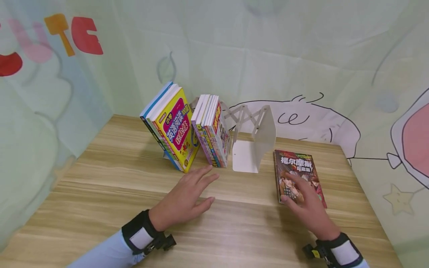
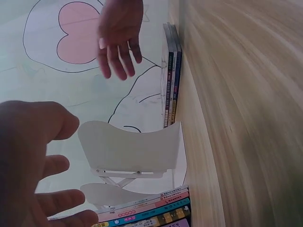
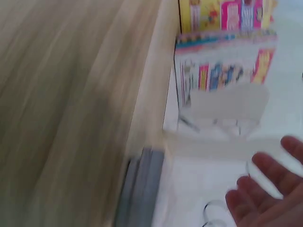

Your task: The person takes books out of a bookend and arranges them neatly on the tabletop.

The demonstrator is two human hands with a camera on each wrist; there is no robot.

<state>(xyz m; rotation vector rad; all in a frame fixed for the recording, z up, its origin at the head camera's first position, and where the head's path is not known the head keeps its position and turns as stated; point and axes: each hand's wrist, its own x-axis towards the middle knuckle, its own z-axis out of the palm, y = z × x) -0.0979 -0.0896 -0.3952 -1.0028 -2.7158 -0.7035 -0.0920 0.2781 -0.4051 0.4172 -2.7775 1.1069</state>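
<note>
My left hand (image 1: 186, 198) is held out with its fingers spread and nothing in it. It is nearest to a leaning group of thin books (image 1: 214, 137) and a thick yellow-covered book (image 1: 179, 130) in the rack. Above a dark red comic-style book (image 1: 296, 163), lying flat on the right, hovers my right hand (image 1: 311, 208), fingers loosely extended. The left wrist view shows that hand (image 2: 120, 35) apart from the flat books (image 2: 171, 75), which lie more than one deep. A white expanding book rack (image 1: 266, 134) has its right end plate upright, beside a bare base plate.
All this stands on a wood-grain table (image 1: 228, 227). Printed fabric walls (image 1: 214, 44) rise along its back and both sides. In the right wrist view, which is blurred, the rack's end plate (image 3: 232, 106) stands beside the upright books.
</note>
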